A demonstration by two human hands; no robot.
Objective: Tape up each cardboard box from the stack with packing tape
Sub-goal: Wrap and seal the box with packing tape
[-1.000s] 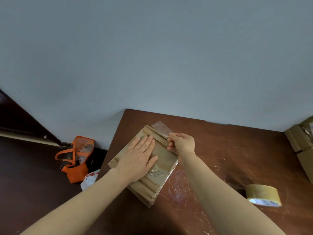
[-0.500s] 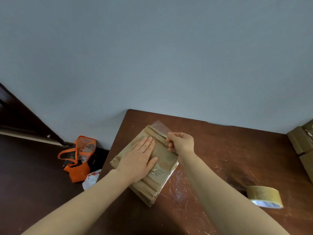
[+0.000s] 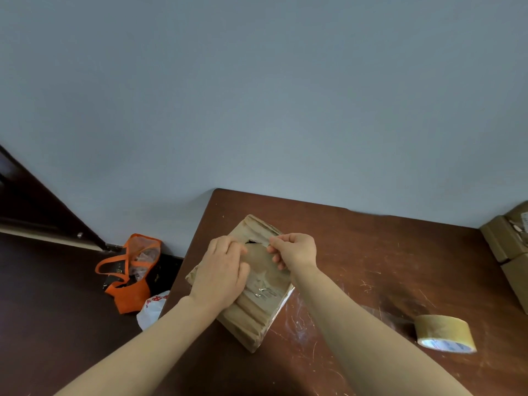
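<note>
On brown wooden table (image 3: 371,252): flat brown cardboard box (image 3: 257,318), well apart from tan packing-tape roll (image 3: 444,332); roll's blue print unreadable. Over box, right hand (image 3: 295,252) pinches clear tape strip (image 3: 258,252); left hand (image 3: 221,274) fingers curled beside it, grip unclear.

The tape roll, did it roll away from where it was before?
No. The tape roll sits where it was on the table, just right of the dark stain.

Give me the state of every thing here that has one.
cardboard box, flat on the table, dark gap at its top.
tape strip, stuck along the box, end pinched.
right hand, pinches the tape strip.
left hand, fingers bent on the box; grip unclear.
tape roll, on the table, untouched.
orange bag, on the floor, open.
</note>
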